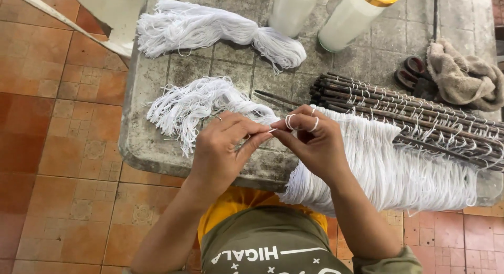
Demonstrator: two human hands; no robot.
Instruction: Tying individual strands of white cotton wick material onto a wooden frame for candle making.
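Observation:
My left hand (223, 148) and my right hand (312, 143) meet at the front edge of a grey stone table (152, 143). Both pinch a thin white string (287, 122), which loops around the fingers of my right hand. Under my right forearm a broad sheet of white strings (399, 169) hangs from a row of dark metal rods (415, 116). A loose bundle of cut white strings (194, 103) lies just beyond my left hand.
A second tied bundle of white strings (210, 30) lies at the back of the table. Two white cylinders (346, 19) stand at the far edge. A beige rag (464, 77) and scissors (415, 77) lie at the right. An orange tiled floor (52, 148) lies to the left.

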